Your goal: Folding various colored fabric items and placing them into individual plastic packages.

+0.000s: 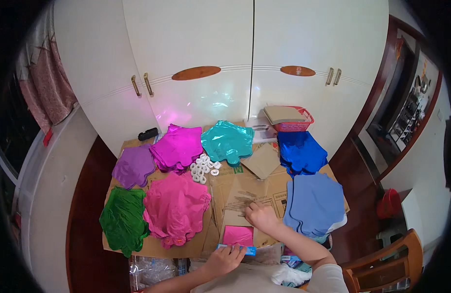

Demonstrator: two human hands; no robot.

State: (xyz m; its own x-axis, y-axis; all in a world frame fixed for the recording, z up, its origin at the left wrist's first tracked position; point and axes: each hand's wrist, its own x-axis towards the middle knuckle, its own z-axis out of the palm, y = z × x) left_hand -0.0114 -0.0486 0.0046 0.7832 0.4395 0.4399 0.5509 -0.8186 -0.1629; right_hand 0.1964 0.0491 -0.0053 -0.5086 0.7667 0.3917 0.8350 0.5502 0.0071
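My left hand [228, 259] is at the front edge of the cardboard-covered table, fingers bent over a bright blue strip [249, 251]. Right above that strip lies a flat, shiny pink folded piece [238, 235], with a tan card [233, 218] just beyond it. My right hand [262, 217] is closed in a fist-like pinch over the tan card's right side. Whatever its fingertips hold is hidden. Beyond the knuckles are some small, thin brownish pieces [244, 196], too fine to name.
Stacks of foil balloons ring the table: green [123, 219], pink [176, 207], purple [133, 166], magenta [177, 148], teal [228, 141], dark blue [301, 151] and pale blue [315, 202]. White rolls [201, 168], tan cards [262, 161] and a red basket [296, 126] lie among them. A wooden chair [386, 263] stands right.
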